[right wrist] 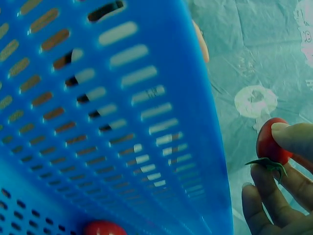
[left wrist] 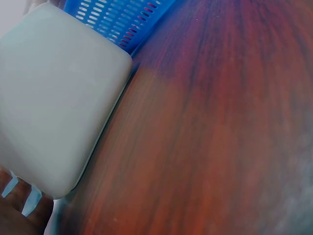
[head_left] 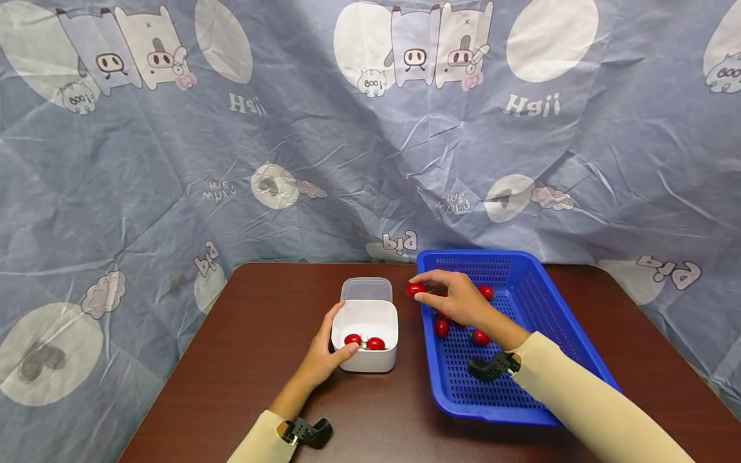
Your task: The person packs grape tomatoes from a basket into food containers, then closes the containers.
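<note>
My right hand (head_left: pixel 460 299) pinches a red cherry tomato (head_left: pixel 414 289) between thumb and fingers, over the blue basket's left rim. In the right wrist view, green leaves show on this tomato (right wrist: pixel 273 142). My left hand (head_left: pixel 321 354) holds a white square container (head_left: pixel 367 364), its fingers along the left wall and its thumb at the front rim. Two cherry tomatoes (head_left: pixel 375 344) lie inside, near the front. Several more cherry tomatoes (head_left: pixel 480 337) lie in the blue perforated basket (head_left: pixel 435 386), some partly hidden behind my right hand. The container's pale wall (left wrist: pixel 58 98) fills much of the left wrist view.
Directly behind the white container lies a clear lid (head_left: pixel 366 289). Everything stands on a dark brown wooden table (head_left: pixel 255 347). A blue-grey printed cloth (head_left: pixel 324 141) hangs behind the table's far edge. The basket's raised walls stand right of the container, with table between them.
</note>
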The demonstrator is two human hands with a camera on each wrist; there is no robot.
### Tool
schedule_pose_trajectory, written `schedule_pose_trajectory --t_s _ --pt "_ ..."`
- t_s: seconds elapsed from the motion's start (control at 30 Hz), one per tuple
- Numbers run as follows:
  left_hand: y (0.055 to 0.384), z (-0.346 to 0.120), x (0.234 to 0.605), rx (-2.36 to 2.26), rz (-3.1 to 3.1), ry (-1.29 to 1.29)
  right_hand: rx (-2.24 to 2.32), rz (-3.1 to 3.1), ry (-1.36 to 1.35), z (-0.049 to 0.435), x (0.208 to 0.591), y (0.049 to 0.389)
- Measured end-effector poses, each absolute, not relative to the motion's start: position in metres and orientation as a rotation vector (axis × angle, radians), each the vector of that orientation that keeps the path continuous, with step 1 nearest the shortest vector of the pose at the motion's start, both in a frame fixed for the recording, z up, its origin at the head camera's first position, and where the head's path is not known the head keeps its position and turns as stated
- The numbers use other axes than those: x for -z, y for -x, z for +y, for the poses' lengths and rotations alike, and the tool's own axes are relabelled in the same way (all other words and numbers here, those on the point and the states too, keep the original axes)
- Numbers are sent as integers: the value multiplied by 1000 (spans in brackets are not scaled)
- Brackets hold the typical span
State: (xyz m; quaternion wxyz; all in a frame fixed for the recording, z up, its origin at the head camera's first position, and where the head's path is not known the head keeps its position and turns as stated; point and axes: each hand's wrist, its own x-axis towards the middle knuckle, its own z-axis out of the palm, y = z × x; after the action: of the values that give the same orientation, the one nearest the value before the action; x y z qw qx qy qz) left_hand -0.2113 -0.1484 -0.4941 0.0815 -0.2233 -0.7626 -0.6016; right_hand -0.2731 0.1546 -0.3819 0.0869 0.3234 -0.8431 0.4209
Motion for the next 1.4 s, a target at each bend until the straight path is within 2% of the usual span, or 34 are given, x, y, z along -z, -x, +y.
schedule_pose_trajectory --t_s 0.1,0.4,0.73,1.1,1.4 --pt "209 -148 490 1808 -2263 684 -1279 -2509 -993 149 383 272" --pt "222 -152 514 1746 -2298 653 -1373 -2500 -1094 134 389 268" --pt "221 -151 513 1767 -2297 656 -1440 -2505 -1179 125 397 266" --pt "205 -146 483 1809 -2289 677 -1425 -2515 -1243 122 407 264" --pt "204 -146 480 1817 -2289 682 -1419 -2510 -1286 121 408 262"
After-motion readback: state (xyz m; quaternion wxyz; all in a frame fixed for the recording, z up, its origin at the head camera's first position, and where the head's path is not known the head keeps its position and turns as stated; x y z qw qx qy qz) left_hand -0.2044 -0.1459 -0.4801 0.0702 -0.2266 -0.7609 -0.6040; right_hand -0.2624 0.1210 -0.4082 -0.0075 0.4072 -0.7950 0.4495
